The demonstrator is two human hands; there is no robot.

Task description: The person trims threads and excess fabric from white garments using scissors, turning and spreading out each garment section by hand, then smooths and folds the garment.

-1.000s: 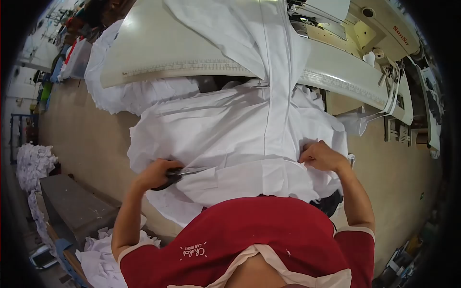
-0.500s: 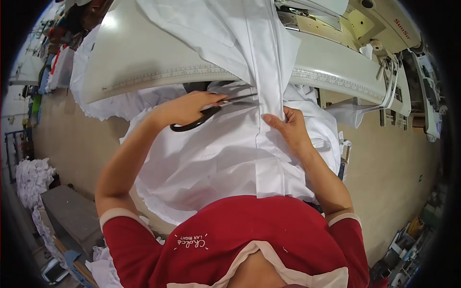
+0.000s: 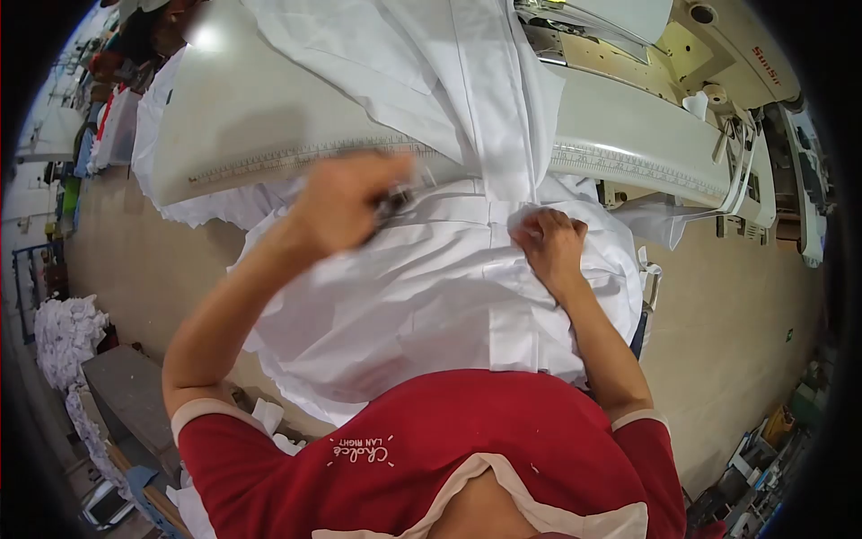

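Observation:
A white garment (image 3: 386, 305) is draped over my lap and up onto the sewing table, with a long stitched band (image 3: 503, 135) running down its middle. My left hand (image 3: 346, 202), smeared by motion, is closed around black-handled scissors (image 3: 392, 205) to the left of the band. The blades show only as a faint blur. At the band, by the table's front edge, my right hand (image 3: 549, 241) has its fingers curled together on the white cloth. The thumb there is blurred, and the exact grip is partly hidden.
The pale sewing table (image 3: 260, 108) has a ruler scale (image 3: 296, 157) along its front edge. A sewing machine (image 3: 727, 45) stands at the upper right. Piled white cloth (image 3: 67, 337) and a grey box (image 3: 135, 400) are at the lower left.
My left hand has drawn the scissors away from the band, slightly left and up. My right hand has turned, its fingers now curled upward, and the band is folded near it.

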